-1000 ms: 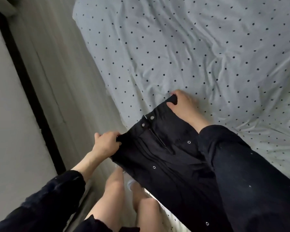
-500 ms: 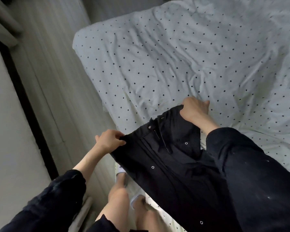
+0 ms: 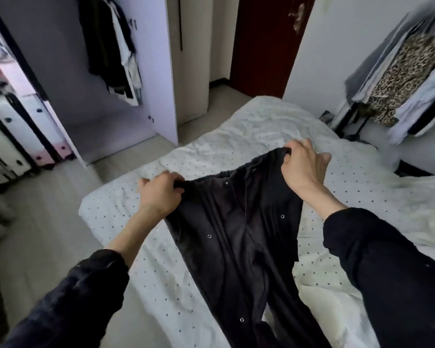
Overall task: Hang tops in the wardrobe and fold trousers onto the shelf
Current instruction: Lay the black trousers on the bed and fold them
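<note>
You have the black trousers [image 3: 239, 234] by the waistband, lifted above the dotted bed sheet [image 3: 362, 187]: your left hand [image 3: 161, 194] is curled round the left end of the band, your right hand [image 3: 303, 167] pinches the right end with its fingers hooked over the edge, and neither hand has any slack in it. The legs trail down toward you and appear to drag on the bed. The likeliest trouble from here is an uneven fold: the 2 hands sit at different heights, so the band runs at a slant, and if you bring the ends together like that the leg seams may not line up. The fabric looks limp and heavy, so a loose pinch on the right could let that corner slide out. The lower legs are cut off at the bottom edge, so you cannot tell whether they are twisted or crossed. The open wardrobe [image 3: 126, 96] beyond the bed shows hanging clothes [image 3: 111, 46], but no shelf for folded trousers can be made out, and the left side of the view is smeared with blur.
</note>
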